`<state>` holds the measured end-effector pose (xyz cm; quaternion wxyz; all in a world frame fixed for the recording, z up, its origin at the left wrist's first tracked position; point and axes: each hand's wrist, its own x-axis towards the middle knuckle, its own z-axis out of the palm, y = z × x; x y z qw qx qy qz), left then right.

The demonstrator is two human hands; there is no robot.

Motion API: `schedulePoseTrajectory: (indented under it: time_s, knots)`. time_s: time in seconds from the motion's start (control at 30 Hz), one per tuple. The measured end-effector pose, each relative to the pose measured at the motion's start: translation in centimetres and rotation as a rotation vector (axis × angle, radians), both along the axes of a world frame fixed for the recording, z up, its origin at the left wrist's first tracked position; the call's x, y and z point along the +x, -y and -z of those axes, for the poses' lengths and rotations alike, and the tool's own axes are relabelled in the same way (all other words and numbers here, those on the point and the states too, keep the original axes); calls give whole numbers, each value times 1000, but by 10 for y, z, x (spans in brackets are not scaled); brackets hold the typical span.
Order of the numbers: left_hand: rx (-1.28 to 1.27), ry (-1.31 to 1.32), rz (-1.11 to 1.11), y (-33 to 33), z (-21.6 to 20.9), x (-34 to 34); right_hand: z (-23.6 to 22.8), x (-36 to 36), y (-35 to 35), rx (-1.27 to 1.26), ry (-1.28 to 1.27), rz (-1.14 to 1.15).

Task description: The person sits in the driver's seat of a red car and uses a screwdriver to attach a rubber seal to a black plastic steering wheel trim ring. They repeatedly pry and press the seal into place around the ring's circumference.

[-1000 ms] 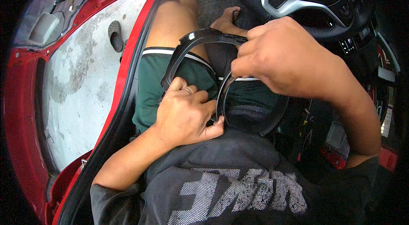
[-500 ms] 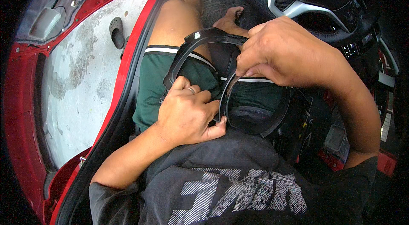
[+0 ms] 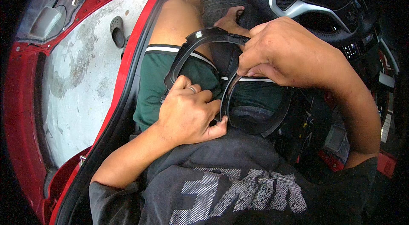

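Observation:
A black plastic instrument cluster bezel (image 3: 212,34) with two rounded openings lies across my lap, over green shorts (image 3: 159,82). My left hand (image 3: 187,112) is closed on its lower left part, the thumb pressing by the narrow strip between the openings. My right hand (image 3: 283,52) pinches the upper end of that middle strip, with its fingertips pressed together. The bezel's right opening curves round beneath my right wrist, and its upper right part is hidden behind that hand. A small pale patch shows on the upper left rim.
A steering wheel (image 3: 294,5) with silver trim stands close beyond my right hand. To the left, a red door sill (image 3: 135,40) borders pale concrete, where a grey clog (image 3: 116,31) lies. An open red door (image 3: 26,131) is farther left. Loose wires (image 3: 307,120) show at the right.
Almost nothing differs. Both hands and the bezel have shifted very slightly to the right in the picture, with the same grips kept.

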<state>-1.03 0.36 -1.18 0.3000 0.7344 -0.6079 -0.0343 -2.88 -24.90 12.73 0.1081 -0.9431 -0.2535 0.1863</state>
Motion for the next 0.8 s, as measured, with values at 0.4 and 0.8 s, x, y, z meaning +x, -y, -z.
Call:
schedulePoseTrajectory:
  time_s: [0.4,0.8]
  knots:
    - [-9,-1,10,1,1,0,-4,-5,2,-2,26,-4]
    - [3,-8,6,2,0,-1,0,-5,2,-1,28,-25]
